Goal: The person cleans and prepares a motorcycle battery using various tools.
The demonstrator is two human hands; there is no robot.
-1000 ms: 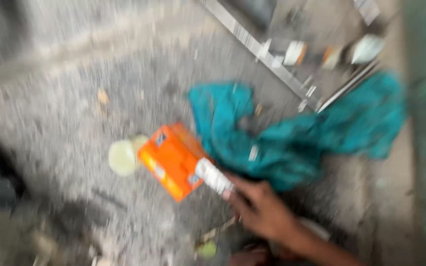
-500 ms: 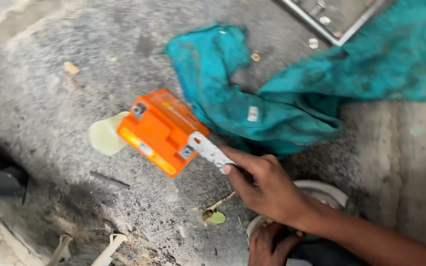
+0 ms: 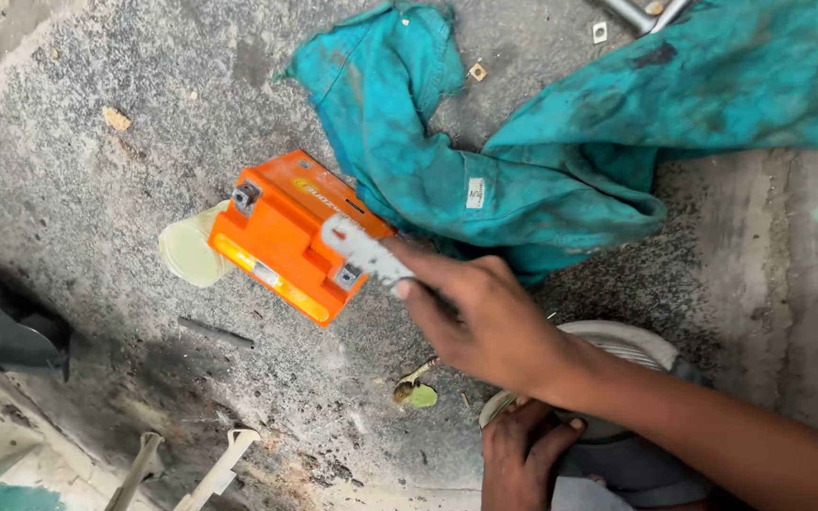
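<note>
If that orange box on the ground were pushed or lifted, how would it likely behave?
The orange box looks rigid, with flat faces and metal terminals, so it would probably slide on the rough concrete floor rather than roll. It lies low and flat, unlikely to tip. Being a solid block, it is probably heavy for its size.

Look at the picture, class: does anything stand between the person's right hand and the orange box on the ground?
Nothing visible does. The right hand holds a flat grey strip whose far end lies directly on the orange box. The teal cloth lies beside the box, not between.
</note>
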